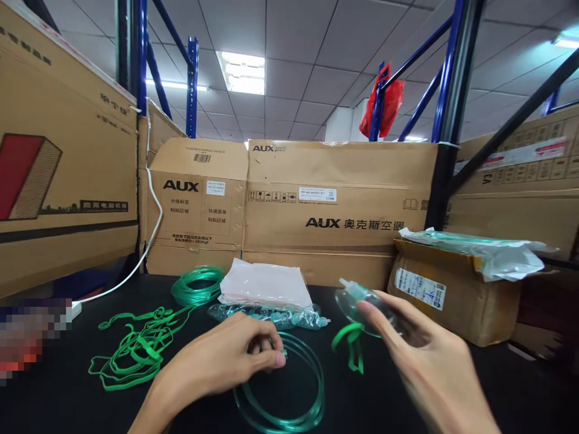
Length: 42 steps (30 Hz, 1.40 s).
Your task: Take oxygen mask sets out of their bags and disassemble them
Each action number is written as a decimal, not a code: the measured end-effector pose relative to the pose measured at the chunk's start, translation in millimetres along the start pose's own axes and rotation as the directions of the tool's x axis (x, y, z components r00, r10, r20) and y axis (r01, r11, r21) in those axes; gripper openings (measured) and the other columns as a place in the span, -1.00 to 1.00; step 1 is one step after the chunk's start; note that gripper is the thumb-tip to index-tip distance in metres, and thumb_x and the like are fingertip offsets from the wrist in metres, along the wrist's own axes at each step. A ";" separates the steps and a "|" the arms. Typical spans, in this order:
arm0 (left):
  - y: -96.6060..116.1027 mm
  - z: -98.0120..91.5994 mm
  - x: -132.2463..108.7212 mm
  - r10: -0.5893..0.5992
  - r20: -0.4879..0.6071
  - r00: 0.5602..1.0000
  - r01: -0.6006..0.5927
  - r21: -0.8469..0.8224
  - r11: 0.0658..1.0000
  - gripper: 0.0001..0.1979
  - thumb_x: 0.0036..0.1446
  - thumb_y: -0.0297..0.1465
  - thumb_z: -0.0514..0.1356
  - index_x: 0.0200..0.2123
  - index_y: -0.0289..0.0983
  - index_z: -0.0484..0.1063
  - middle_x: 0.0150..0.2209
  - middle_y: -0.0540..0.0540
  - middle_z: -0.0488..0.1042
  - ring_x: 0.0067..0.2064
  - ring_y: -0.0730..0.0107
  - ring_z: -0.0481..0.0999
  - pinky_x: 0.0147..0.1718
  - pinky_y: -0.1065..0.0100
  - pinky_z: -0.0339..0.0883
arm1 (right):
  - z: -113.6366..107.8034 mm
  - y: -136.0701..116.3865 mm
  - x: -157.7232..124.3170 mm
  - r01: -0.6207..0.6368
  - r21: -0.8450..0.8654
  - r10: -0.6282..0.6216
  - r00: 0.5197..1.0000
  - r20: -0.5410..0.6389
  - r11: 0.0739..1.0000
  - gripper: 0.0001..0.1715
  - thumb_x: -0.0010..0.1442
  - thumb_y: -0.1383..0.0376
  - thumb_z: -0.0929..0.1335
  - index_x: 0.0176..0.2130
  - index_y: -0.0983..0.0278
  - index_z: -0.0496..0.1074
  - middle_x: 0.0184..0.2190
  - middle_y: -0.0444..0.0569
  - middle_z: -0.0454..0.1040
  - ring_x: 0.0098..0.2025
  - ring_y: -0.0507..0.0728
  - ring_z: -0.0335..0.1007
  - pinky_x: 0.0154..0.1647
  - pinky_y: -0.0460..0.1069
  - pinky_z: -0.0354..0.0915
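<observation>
A coil of clear green tubing lies on the black table in front of me. My left hand pinches the end of this tubing between thumb and fingers, at the upper part of the coil. To the right, my right hand is wrapped round a clear plastic breathing mask, held a little above the table. The mask's pale connector points up and to the left. From the mask hangs a green elastic strap. The two hands are apart, and the tubing end does not touch the mask.
Loose green straps lie tangled on the left, below another green tubing coil. White sheets rest on bagged clear parts. A cardboard box with packed bags on top stands right. Large cartons wall the back.
</observation>
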State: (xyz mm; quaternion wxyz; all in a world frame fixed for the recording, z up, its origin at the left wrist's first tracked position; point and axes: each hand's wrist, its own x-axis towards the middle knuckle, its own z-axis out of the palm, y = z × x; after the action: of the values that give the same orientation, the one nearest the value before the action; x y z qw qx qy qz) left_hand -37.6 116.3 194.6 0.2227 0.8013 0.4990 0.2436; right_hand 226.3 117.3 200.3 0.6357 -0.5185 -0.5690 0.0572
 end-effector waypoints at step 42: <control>-13.9 0.8 14.1 0.204 -0.260 0.944 -0.232 -0.083 0.969 -0.75 0.36 -0.13 0.16 -0.10 -0.08 0.58 -0.10 0.05 0.61 -0.02 0.24 0.50 0.05 0.32 0.29 | 58.9 -4.7 -46.8 -0.457 0.478 0.184 0.838 0.514 0.750 -0.44 0.06 -0.05 0.54 -0.10 0.21 0.44 -0.57 -0.23 0.47 -0.66 0.00 0.32 -0.59 -0.11 0.28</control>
State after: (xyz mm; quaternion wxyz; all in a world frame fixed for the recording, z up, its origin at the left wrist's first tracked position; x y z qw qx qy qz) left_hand -41.3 134.6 188.0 0.1744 0.8008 0.4167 0.3933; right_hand 161.6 119.2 161.7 0.5992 -0.3638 -0.5499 0.4541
